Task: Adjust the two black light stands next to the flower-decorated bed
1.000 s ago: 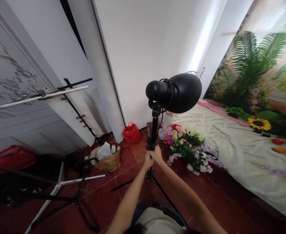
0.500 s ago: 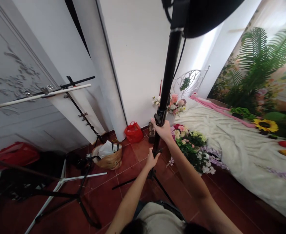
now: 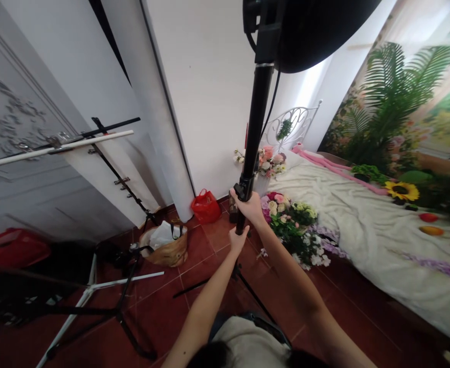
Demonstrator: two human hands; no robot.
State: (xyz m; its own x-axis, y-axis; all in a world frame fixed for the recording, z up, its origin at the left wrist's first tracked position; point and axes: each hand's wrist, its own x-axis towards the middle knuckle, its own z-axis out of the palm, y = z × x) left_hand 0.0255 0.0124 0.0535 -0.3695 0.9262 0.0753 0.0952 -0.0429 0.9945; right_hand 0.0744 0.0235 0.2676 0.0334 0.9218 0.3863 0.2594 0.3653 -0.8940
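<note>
A black light stand [image 3: 259,110] rises in front of me, leaning slightly to the right toward its top. It carries a large black lamp head [image 3: 324,30], cut off by the upper edge of the view. My right hand [image 3: 250,207] is wrapped round the pole just under a black locking knob [image 3: 241,191]. Lower down, my left hand [image 3: 238,241] grips the same pole, close below the right. Spread legs [image 3: 253,294] of the stand reach the red tiled floor, and a thin cable [image 3: 273,99] hangs beside the upper tube.
To the right is a bed with a cream blanket [image 3: 366,230], artificial flowers [image 3: 305,230] beside it. On the left stand a backdrop crossbar [image 3: 94,139], white and black stand legs [image 3: 90,291], a wicker basket [image 3: 171,250] and a red bag [image 3: 205,206].
My left hand has slid up the pole, nearer to the right hand. The lamp head sits lower in view, and the whole scene has shifted slightly left.
</note>
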